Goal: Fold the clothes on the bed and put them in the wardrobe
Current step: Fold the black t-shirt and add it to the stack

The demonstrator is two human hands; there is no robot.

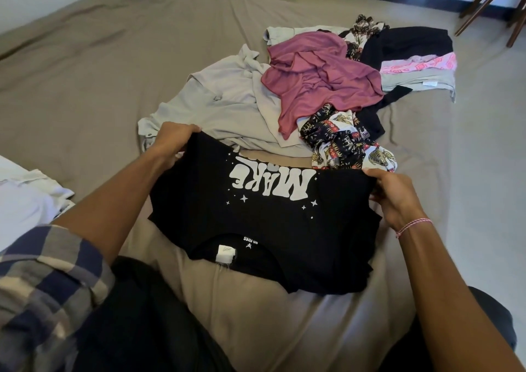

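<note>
Black T-shirt (264,223) on bed (99,58), left hand (170,141), right hand (395,195) pinching far corners

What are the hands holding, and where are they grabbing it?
The black T-shirt: left hand grips its far left corner, right hand its far right corner.

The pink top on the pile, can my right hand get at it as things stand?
Probably not yet: the right hand grips the black T-shirt. The pink top lies uncovered atop the pile beyond, so once freed the way looks open.
</note>
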